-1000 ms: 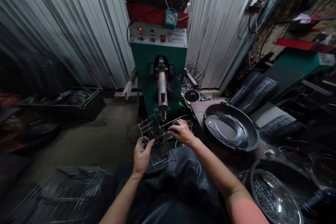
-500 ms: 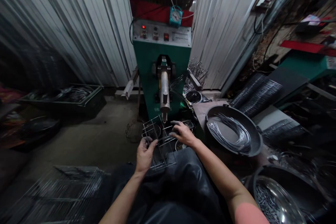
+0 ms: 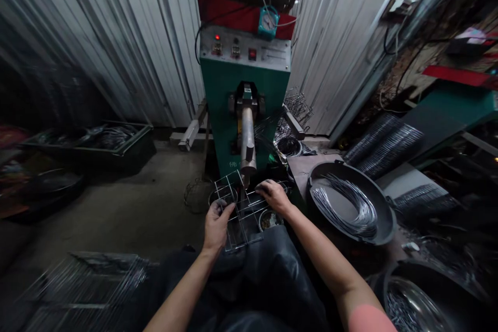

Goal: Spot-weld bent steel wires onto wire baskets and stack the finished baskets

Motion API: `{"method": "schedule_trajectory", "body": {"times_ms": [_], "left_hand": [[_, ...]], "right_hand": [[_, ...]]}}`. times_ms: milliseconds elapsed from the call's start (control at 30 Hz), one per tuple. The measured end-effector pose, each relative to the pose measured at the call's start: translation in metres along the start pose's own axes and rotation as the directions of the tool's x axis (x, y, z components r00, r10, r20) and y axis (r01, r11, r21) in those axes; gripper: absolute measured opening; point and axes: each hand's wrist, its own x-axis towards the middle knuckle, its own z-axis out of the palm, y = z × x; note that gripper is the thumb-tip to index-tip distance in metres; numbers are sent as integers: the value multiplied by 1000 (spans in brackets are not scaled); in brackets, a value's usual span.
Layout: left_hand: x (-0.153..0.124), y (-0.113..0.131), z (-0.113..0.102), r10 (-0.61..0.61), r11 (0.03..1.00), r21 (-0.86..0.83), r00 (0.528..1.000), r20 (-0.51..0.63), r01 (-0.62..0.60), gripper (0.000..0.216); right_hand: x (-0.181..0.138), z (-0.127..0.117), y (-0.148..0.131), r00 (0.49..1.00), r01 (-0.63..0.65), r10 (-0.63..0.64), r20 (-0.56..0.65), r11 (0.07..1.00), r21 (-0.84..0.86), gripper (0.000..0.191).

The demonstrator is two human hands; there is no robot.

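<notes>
A small wire rack of crossed metal rods is held above my lap, tilted, its far part just under the blunt metal tip of the machine's arm. My left hand pinches the rack's left side between thumb and fingers. On the other side, my right hand has its fingers bent together at the rack's right-hand rods; the fingertips partly hide the wire there. Behind both hands stands the green machine, a red light lit on its panel.
On the right a round black pan holds a bundle of wires. Below it, a shiny bowl contains short metal pieces. Stacked wire racks lie at lower left. A small bowl sits beneath my right hand.
My right hand's fingers have closed in at the rack's right side. The rack has shifted slightly, and my left hand keeps its pinch. The view has turned a little to the left.
</notes>
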Motion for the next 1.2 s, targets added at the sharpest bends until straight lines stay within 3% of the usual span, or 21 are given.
{"method": "schedule_trajectory", "body": {"times_ms": [733, 1000, 1200], "left_hand": [[14, 5, 10, -64, 996, -67, 998, -27, 62, 32], [13, 10, 11, -173, 978, -124, 985, -16, 170, 37], [15, 12, 10, -134, 989, -72, 991, -9, 133, 34]], "right_hand": [[15, 4, 2, 999, -51, 51, 0, 992, -111, 19], [16, 3, 2, 999, -42, 41, -11, 995, -93, 16], [8, -4, 5, 998, 44, -43, -53, 999, 22, 16]]}}
